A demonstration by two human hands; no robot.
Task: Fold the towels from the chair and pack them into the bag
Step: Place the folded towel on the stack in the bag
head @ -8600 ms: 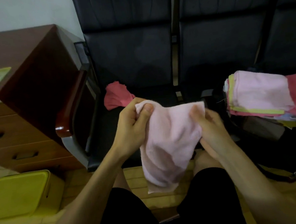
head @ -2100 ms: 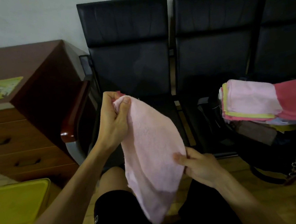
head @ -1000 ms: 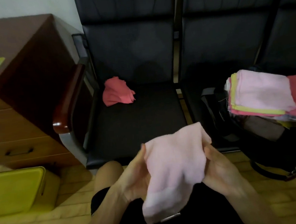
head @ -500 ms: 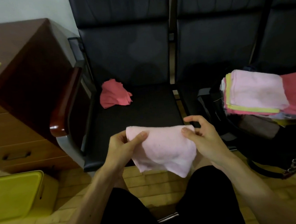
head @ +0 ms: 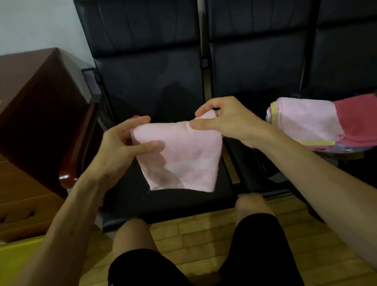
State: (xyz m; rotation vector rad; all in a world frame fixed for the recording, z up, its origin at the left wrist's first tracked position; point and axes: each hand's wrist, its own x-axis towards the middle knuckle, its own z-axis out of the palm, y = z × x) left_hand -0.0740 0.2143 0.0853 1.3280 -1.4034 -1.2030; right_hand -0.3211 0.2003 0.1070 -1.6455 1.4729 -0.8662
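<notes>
A pale pink towel [head: 184,157], folded over, hangs between my hands above the left black chair seat [head: 165,202]. My left hand [head: 119,151] pinches its upper left corner between thumb and fingers. My right hand [head: 224,121] pinches the upper right corner. A sliver of the red towel [head: 135,117] on the seat peeks out behind my left hand. On the right, a stack of folded towels [head: 328,122], pink, yellow and red, lies on top of the black bag [head: 370,171] on the neighbouring seat.
A brown wooden desk with drawers [head: 21,136] stands on the left, close to the chair's wooden armrest [head: 77,151]. A yellow box [head: 8,264] sits on the floor at lower left. My knees and black shorts [head: 195,273] are below.
The towel went from hanging long from my left hand to a shorter folded shape. Both hands have raised it, now gripping its top corners over the seat.
</notes>
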